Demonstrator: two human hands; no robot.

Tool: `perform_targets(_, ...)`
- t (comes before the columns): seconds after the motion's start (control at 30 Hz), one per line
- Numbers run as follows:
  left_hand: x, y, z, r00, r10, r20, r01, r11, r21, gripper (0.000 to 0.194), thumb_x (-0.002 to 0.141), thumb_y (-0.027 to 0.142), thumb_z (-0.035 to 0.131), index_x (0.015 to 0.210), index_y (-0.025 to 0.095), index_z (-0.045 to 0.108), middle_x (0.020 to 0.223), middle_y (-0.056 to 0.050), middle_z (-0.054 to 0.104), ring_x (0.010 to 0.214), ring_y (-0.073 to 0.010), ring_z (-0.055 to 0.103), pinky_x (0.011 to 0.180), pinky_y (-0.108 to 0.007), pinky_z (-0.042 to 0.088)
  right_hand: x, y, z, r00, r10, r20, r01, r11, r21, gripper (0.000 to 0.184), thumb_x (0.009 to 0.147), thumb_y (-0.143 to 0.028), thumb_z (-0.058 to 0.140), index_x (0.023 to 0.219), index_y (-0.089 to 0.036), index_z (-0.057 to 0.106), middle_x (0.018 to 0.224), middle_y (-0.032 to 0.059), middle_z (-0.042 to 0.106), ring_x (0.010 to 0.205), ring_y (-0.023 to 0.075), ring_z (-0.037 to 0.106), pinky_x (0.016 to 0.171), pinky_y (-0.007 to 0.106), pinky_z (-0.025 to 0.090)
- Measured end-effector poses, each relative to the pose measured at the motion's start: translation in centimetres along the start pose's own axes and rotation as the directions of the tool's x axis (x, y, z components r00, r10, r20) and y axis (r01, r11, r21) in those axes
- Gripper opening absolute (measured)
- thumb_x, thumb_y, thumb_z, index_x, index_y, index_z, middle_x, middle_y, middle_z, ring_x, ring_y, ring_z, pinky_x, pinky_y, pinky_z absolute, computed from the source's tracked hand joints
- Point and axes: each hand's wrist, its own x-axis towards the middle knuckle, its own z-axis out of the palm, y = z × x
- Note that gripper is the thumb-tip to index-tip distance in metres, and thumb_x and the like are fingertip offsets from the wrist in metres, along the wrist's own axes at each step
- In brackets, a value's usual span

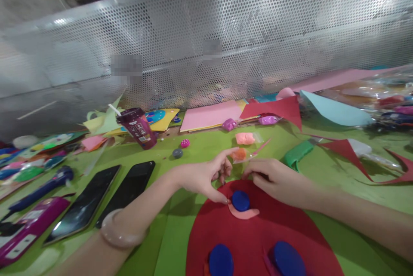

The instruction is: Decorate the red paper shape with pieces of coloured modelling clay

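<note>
A red rounded paper piece (pixel 261 239) lies on green sheeting, with a blue clay disc (pixel 240 200) near its top. Below that disc curves a pale pink clay strip (pixel 243 214). My left hand (pixel 208 177) is open; its thumb tip touches the strip's left end, and the index finger reaches up by the bag of orange clay (pixel 239 154). My right hand (pixel 274 181) rests on the paper's upper edge, fingers curled down and together; what is under its fingertips is hidden. Two larger blue clay discs (pixel 221 260) sit lower on the paper.
Two dark phones (pixel 84 202), a purple power strip (pixel 32 226) and a purple cup with a straw (pixel 138 127) stand or lie at left. A green utility knife (pixel 300 154) and red paper scraps (pixel 348 155) lie at right. Behind rises a perforated metal panel (pixel 258 26).
</note>
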Motion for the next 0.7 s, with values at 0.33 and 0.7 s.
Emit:
perform_targets(0.33, 0.03, -0.18, -0.01, 1.0, 0.016, -0.001, -0.016, 1.0, 0.002, 0.096, 0.067, 0.02, 0.069, 0.137, 0.032, 0.003, 0.101, -0.004, 0.034, 0.081, -0.0132, 0.046, 0.068, -0.028, 0.04, 0.04, -0.14, -0.06, 1.0, 0.014, 0.025, -0.013, 1.0, -0.01, 0.025, 0.081, -0.008, 0.035, 0.08, -0.018, 0.058, 0.081, 0.0019, 0.061, 0.074, 0.0148, 0.053, 0.069, 0.027, 0.041)
perform_targets(0.7, -0.04, -0.16, 0.05, 1.0, 0.012, -0.004, -0.012, 1.0, 0.003, 0.096, 0.067, 0.02, 0.068, 0.137, 0.031, 0.004, 0.101, -0.004, 0.034, 0.081, -0.0139, 0.045, 0.069, -0.029, 0.041, -0.01, -0.21, -0.03, 0.999, 0.018, 0.03, -0.018, 1.0, -0.009, 0.025, 0.081, -0.009, 0.035, 0.08, -0.017, 0.058, 0.079, 0.0018, 0.06, 0.073, 0.0146, 0.052, 0.068, 0.027, 0.041)
